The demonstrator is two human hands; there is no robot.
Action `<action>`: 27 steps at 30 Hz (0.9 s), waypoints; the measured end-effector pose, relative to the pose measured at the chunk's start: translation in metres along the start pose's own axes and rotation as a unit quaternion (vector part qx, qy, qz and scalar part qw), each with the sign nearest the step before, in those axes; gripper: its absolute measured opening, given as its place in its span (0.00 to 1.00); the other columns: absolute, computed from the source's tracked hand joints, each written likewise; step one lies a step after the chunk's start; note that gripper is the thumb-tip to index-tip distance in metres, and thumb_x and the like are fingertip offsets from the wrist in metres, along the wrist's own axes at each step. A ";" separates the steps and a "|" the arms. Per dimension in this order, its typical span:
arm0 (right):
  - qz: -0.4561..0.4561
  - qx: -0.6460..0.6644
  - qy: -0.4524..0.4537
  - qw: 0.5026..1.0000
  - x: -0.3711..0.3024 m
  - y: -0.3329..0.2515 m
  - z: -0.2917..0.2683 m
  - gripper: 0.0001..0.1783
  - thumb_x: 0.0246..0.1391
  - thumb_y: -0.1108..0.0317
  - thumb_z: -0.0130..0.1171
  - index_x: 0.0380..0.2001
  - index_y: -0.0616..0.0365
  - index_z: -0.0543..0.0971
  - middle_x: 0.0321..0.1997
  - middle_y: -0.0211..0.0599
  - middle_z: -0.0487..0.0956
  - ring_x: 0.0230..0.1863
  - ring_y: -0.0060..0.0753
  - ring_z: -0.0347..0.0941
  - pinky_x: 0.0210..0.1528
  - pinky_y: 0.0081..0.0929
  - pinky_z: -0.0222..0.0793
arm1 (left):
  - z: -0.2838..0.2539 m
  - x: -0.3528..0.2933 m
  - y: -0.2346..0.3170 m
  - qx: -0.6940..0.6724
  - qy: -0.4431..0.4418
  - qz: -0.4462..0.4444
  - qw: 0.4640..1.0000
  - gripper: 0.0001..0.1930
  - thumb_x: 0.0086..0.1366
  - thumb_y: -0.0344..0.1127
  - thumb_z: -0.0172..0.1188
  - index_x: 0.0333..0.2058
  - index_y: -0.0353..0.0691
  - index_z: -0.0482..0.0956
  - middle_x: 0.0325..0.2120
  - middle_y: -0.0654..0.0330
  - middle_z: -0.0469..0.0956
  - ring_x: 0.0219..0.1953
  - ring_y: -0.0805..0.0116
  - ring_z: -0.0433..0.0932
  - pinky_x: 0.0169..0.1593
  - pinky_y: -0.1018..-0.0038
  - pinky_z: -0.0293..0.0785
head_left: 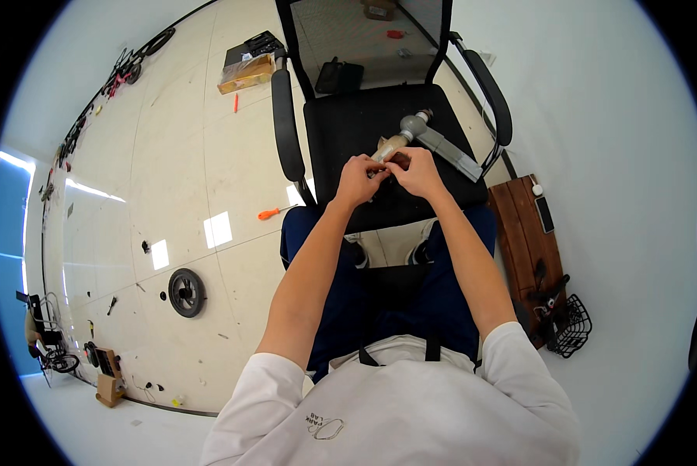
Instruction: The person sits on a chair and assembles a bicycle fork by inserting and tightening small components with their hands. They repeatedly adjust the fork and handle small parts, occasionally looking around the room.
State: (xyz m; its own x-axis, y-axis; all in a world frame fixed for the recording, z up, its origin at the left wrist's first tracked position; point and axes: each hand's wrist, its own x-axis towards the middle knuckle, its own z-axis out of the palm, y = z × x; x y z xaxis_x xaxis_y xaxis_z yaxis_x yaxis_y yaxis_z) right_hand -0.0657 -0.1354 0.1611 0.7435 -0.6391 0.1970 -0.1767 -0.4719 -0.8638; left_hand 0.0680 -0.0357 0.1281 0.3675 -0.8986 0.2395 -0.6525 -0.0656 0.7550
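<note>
On the black seat (348,124) of an office chair lies a jointed part, with a grey rounded joint (413,126), a flat grey bar (451,155) running to the right, and a tan wrapped tube (392,145) reaching toward me. At the near end of that tube my left hand (358,181) and my right hand (420,174) come together. Both have their fingers closed in a pinch, the fingertips almost meeting. Whatever small thing is between them is hidden by the fingers.
The chair's armrests (288,128) flank the seat. An orange screwdriver (269,213) and a small black wheel (186,293) lie on the tiled floor at left. A cardboard box (246,74) stands beyond. At right are a brown wooden board (522,225), a phone (545,214) and a black wire basket (570,326).
</note>
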 end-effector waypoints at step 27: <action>0.045 0.050 0.138 0.988 0.000 -0.001 0.024 0.11 0.42 0.68 0.66 0.27 0.65 0.83 0.23 0.42 0.82 0.26 0.30 0.80 0.32 0.22 0.74 | -0.003 0.008 -0.009 -0.064 0.020 -0.079 0.995 0.09 0.47 0.33 0.69 0.29 0.37 0.84 0.25 0.57 0.79 0.27 0.65 0.79 0.33 0.73 0.73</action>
State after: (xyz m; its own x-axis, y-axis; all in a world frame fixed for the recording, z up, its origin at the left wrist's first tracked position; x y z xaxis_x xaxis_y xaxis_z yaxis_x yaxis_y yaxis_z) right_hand -0.0499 -0.1207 0.1508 0.5219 -0.8229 0.2248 -0.1592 -0.3529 -0.9220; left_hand 0.0792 -0.0404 0.1248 0.4868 -0.8633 0.1332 -0.4958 -0.1476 0.8558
